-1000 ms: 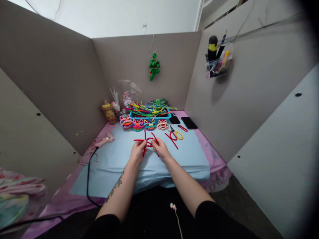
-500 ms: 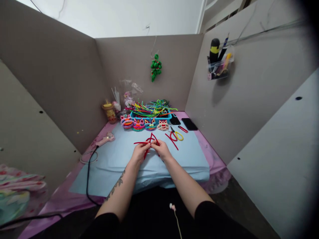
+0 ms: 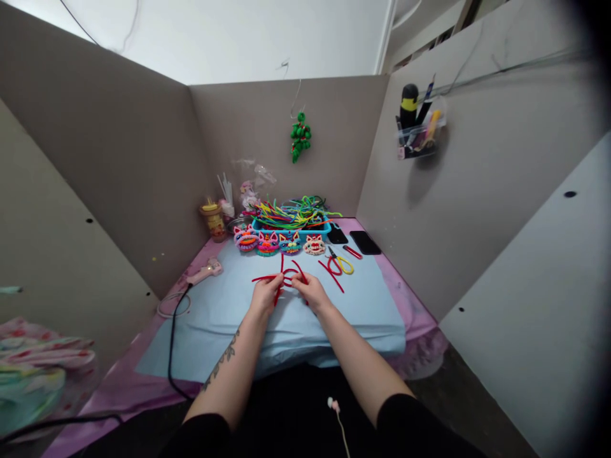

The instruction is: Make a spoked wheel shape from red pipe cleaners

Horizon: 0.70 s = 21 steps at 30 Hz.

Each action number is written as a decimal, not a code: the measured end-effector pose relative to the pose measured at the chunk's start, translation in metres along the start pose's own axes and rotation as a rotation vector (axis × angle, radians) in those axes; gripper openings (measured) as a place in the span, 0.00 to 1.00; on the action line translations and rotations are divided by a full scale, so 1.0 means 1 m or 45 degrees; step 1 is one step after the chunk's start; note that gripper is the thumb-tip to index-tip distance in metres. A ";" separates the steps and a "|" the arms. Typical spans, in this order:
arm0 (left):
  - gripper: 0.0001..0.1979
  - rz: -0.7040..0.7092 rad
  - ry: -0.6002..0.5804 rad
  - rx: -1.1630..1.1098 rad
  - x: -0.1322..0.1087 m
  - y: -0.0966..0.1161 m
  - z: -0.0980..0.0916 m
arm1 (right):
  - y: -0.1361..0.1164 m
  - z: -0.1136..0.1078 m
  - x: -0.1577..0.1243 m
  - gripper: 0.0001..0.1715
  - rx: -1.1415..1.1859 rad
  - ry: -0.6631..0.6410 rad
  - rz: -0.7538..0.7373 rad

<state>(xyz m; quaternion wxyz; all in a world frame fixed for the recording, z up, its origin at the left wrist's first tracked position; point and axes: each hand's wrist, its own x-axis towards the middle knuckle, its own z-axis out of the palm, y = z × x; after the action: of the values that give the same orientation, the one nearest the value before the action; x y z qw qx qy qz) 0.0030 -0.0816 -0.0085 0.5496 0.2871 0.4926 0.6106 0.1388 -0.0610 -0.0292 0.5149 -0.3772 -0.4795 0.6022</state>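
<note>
Red pipe cleaners [image 3: 289,272] are bent into a small ring between my hands, with loose ends sticking out up, left and down. My left hand [image 3: 267,292] pinches them on the ring's left side. On the right side, my right hand [image 3: 309,289] closes its fingertips on the same piece. Just to the right, another red pipe cleaner piece [image 3: 336,284] lies on the blue cloth [image 3: 229,324], a loop with straight ends. Beside it rest yellow-handled scissors [image 3: 344,264]. Behind my hands several colourful fuzzy animal heads [image 3: 267,244] stand in a row.
A blue basket [image 3: 310,235] of many-coloured pipe cleaners stands at the back. Black phones [image 3: 365,242] and a red tool [image 3: 352,252] lie right. A pink glue gun [image 3: 206,272] with a black cord lies left, near a drink cup [image 3: 214,222]. Partition walls enclose three sides.
My hands have moved slightly apart, and the red ring between them shows more openly. The upright red end has shifted left. The whole view has tilted a little.
</note>
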 end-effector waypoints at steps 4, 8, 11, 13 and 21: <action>0.22 0.026 0.037 0.064 0.003 0.000 -0.002 | 0.001 0.001 -0.002 0.16 -0.043 -0.004 -0.024; 0.22 0.061 0.069 0.126 0.004 0.002 -0.004 | -0.001 0.002 -0.001 0.18 -0.067 0.010 -0.061; 0.22 0.071 0.070 0.151 0.002 0.003 -0.003 | -0.001 0.002 -0.001 0.17 -0.105 -0.001 -0.066; 0.22 0.071 0.068 0.157 0.001 0.003 -0.002 | -0.001 0.002 -0.001 0.14 -0.135 -0.004 -0.060; 0.22 0.087 0.091 0.170 0.004 0.001 -0.004 | 0.005 -0.001 0.001 0.16 -0.151 0.017 -0.051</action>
<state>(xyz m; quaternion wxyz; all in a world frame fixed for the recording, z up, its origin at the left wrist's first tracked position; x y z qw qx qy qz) -0.0018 -0.0789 -0.0097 0.4902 0.3177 0.5415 0.6046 0.1385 -0.0600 -0.0339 0.5068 -0.4013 -0.5183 0.5599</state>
